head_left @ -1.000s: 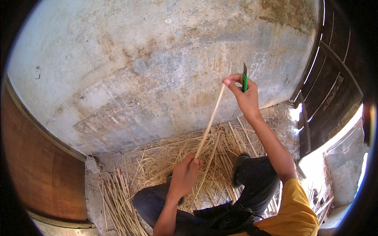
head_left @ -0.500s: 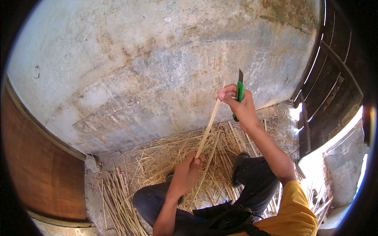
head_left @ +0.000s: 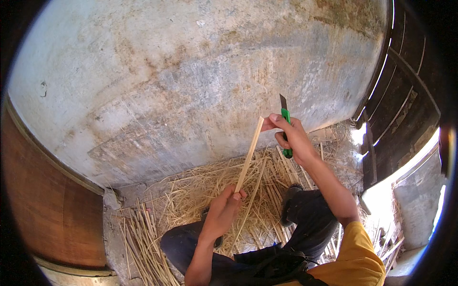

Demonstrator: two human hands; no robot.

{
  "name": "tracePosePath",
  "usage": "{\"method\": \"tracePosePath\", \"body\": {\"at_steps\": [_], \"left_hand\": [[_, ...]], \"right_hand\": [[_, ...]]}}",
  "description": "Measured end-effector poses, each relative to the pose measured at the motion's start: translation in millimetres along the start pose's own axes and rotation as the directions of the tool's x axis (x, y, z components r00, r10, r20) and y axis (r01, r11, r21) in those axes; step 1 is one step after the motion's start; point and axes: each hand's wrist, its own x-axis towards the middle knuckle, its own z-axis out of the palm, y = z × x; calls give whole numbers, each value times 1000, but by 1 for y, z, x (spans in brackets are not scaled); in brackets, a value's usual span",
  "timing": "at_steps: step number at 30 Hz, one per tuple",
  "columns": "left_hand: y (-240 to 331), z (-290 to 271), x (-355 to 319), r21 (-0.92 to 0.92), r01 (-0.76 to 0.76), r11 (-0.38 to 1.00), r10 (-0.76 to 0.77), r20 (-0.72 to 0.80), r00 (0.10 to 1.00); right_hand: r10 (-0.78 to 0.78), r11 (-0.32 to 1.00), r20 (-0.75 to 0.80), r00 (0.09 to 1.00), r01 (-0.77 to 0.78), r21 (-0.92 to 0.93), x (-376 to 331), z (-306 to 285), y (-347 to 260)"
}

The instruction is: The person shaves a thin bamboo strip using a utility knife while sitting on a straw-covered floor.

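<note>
My left hand (head_left: 224,212) grips the lower end of a long pale bamboo strip (head_left: 249,155) that slants up to the right. Up at the strip's top end, my right hand (head_left: 291,136) holds a green-handled utility knife (head_left: 285,128) with its blade pointing up, the thumb touching the strip's tip. Both hands are raised over my dark-trousered legs (head_left: 305,219), in front of a stained plaster wall (head_left: 191,81).
Straw and shavings (head_left: 200,190) cover the ground by my legs. A pile of cut bamboo strips (head_left: 143,243) lies at lower left. A brown wooden panel (head_left: 43,200) stands at the left, and a dark slatted wooden door (head_left: 405,105) at the right.
My right hand with the knife has come down along the strip toward me. The strip now stands shorter above my left hand, which has stayed in place.
</note>
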Motion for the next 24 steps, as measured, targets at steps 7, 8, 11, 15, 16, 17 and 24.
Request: {"method": "tracePosePath", "body": {"at_steps": [7,8,11,15,16,17,24], "left_hand": [[-2,1,2,23,0,1000,0,-3,1000],[-2,2,2,46,-1,999,2,-14,1000],[4,3,2,135,24,991,-21,-27,999],[11,7,1,291,-11,957,31,-62,998],[10,7,1,293,-9,956,30,-64,997],[11,5,1,307,-53,950,67,-36,997],[13,-15,-6,203,25,979,-29,18,999]], "right_hand": [[-137,983,-61,989,128,-134,-9,3,1],[-124,992,-33,992,122,-37,-12,2,-2],[-225,973,-34,974,223,-64,-6,4,10],[-306,947,-125,944,289,-137,-3,0,10],[-295,953,-148,944,279,-117,-2,0,8],[-265,964,-200,943,258,-61,-1,-4,3],[-370,928,-298,880,332,-170,-4,-12,-9]]}}
